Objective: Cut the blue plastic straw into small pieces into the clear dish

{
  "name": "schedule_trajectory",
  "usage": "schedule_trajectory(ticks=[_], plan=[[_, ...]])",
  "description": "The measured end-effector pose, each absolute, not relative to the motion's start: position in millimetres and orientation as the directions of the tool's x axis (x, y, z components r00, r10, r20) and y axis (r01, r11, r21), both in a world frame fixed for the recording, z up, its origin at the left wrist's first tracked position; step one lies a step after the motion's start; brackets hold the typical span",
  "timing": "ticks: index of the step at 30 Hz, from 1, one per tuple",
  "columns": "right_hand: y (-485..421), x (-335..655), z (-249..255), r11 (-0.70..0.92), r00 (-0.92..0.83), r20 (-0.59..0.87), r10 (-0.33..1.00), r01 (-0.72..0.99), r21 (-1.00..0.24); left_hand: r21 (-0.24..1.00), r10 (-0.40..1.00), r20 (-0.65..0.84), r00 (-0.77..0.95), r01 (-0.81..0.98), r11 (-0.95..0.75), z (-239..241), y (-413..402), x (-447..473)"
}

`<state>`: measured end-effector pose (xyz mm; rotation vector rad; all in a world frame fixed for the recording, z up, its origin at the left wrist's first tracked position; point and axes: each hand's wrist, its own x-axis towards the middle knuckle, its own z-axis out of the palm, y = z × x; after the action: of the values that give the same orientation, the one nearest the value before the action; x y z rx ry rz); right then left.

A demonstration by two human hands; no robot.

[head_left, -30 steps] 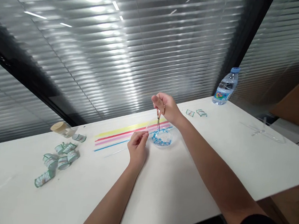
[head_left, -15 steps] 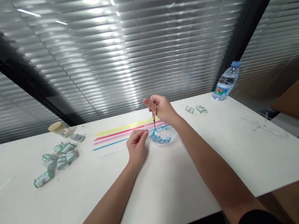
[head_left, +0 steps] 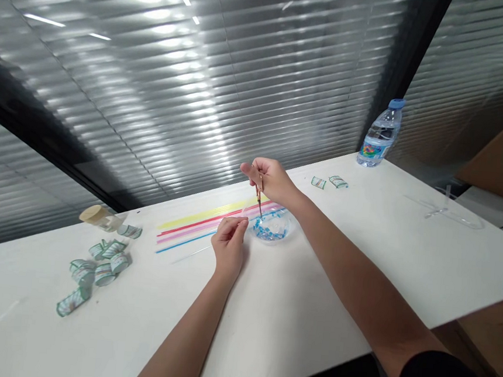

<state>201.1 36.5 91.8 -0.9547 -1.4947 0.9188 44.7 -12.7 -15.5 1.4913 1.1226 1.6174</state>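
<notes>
My right hand (head_left: 270, 181) grips a small pair of scissors (head_left: 258, 196) by its gold-coloured handles, blades pointing down. Their tips reach over a clear round bowl (head_left: 289, 230) with small blue and pale cut pieces (head_left: 269, 231) inside. Just left of the bowl, my left hand (head_left: 230, 237) is closed in a pinch near the blade tips. Whatever its fingertips hold is too small to make out. Behind and left of that hand lie long thin straws in yellow (head_left: 200, 214), red (head_left: 190, 226), pink (head_left: 186, 235) and blue (head_left: 182, 246), plus a clear one (head_left: 193, 254).
Several green-and-white wrapped packets (head_left: 105, 274) lie on the white table (head_left: 311, 311) at left, beside a jar with a tan lid (head_left: 93, 214). Two more packets (head_left: 338, 182) and a water bottle (head_left: 378, 135) are at the back right. Clear tubing (head_left: 447, 215) lies far right.
The view has shifted very slightly. Both hands, the scissors and the bowl keep almost the same positions.
</notes>
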Motion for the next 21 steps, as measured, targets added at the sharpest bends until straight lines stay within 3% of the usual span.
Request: schedule_trajectory(ticks=[21], plan=[[34.8, 201.9, 95.1, 0.363, -0.096, 0.356, 0.93, 0.075, -0.929, 0.918, 0.912, 0.397, -0.105, 0.034, -0.396, -16.1, -12.9, 44.3]])
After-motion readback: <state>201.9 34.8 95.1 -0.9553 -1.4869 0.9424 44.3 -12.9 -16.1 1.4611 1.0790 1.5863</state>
